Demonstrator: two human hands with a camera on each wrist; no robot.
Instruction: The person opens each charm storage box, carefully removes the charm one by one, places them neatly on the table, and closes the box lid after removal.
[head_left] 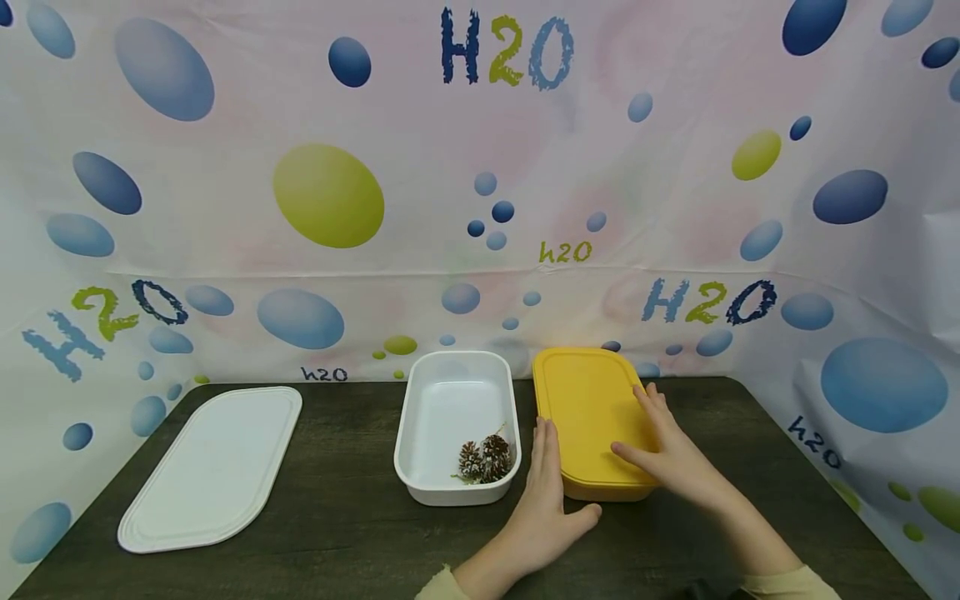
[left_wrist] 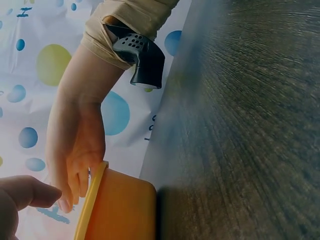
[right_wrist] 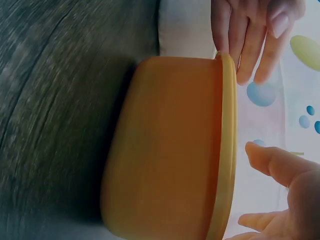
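A yellow lidded box (head_left: pixel 592 408) stands on the dark table, right of centre. My left hand (head_left: pixel 547 512) is at its near left side, fingers straight and pointing away from me, thumb stretched out to the right. On the other side, my right hand (head_left: pixel 675 454) is spread at the right edge of the lid. The right wrist view shows its thumb and fingers (right_wrist: pixel 275 162) beside the yellow rim. In the left wrist view the box's wall (left_wrist: pixel 125 205) stands between the hands and the table. What the box holds is hidden by the lid.
Left of the yellow box is an uncovered white container (head_left: pixel 438 408) with brown pine cones (head_left: pixel 483 458) in its near right corner. A white lid (head_left: pixel 213 471) lies farther left on the table (head_left: pixel 337 533). Behind hangs a dotted backdrop (head_left: pixel 420 150).
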